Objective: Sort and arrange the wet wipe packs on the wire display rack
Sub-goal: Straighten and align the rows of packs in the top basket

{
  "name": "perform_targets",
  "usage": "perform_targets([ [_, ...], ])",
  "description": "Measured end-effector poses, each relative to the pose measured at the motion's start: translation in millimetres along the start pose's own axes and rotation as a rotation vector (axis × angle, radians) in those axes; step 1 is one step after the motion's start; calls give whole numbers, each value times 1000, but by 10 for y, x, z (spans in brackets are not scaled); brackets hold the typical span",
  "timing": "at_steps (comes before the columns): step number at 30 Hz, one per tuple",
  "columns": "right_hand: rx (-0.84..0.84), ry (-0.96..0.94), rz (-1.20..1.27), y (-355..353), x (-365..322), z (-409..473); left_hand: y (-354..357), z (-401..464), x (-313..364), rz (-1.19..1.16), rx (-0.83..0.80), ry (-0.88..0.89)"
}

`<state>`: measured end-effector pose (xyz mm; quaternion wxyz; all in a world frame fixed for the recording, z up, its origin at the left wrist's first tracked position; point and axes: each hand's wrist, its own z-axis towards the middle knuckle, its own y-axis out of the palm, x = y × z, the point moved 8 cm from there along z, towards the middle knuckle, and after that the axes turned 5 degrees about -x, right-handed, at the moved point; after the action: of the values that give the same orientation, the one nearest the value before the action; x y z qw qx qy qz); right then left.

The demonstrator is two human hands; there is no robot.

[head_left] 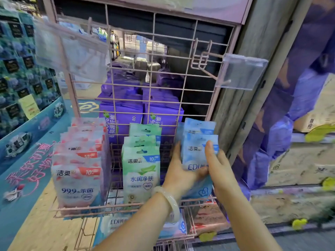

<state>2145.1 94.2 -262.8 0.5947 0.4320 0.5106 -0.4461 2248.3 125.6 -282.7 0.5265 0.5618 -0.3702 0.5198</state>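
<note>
A pink wire display rack (pixel 197 98) holds three rows of small wet wipe packs in its upper basket. Red-and-white packs (pixel 78 180) fill the left row and green packs (pixel 141 171) the middle row. On the right stand the blue packs (pixel 194 153). My left hand (pixel 178 171) holds the front blue pack by its left side, fingers behind it. My right hand (pixel 215 165) grips the same pack from the right, thumb across its front. A pale bangle sits on my left wrist.
Large purple wipe packs (pixel 121 115) are stacked behind the wire grid. A lower basket (pixel 190 230) holds more blue and red packs. Two clear price-tag holders (pixel 241 71) stick out on hooks. A teal display stand (pixel 27 142) is on the left, cardboard boxes (pixel 299 163) on the right.
</note>
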Motion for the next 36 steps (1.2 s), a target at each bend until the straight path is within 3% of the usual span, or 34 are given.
perform_targets([
  [6, -58, 30, -79, 63, 204, 38, -113, 69, -218, 43, 26, -112],
  [10, -53, 17, -49, 49, 167, 180, -144, 148, -275, 189, -3, -175],
  [19, -150, -47, 52, 81, 36, 208, -58, 123, -99, 103, -29, -67],
  [23, -198, 5, -48, 64, 126, 194, -57, 51, -229, 246, -83, -175],
  [30, -318, 94, 9, 94, 138, 201, -70, 14, -299, 175, -177, -295],
  [33, -197, 89, -68, 51, 82, 138, -104, -24, -338, 125, -99, -375],
  [36, 97, -98, -177, -131, -104, -4, -103, -177, -185, 219, 38, -337],
])
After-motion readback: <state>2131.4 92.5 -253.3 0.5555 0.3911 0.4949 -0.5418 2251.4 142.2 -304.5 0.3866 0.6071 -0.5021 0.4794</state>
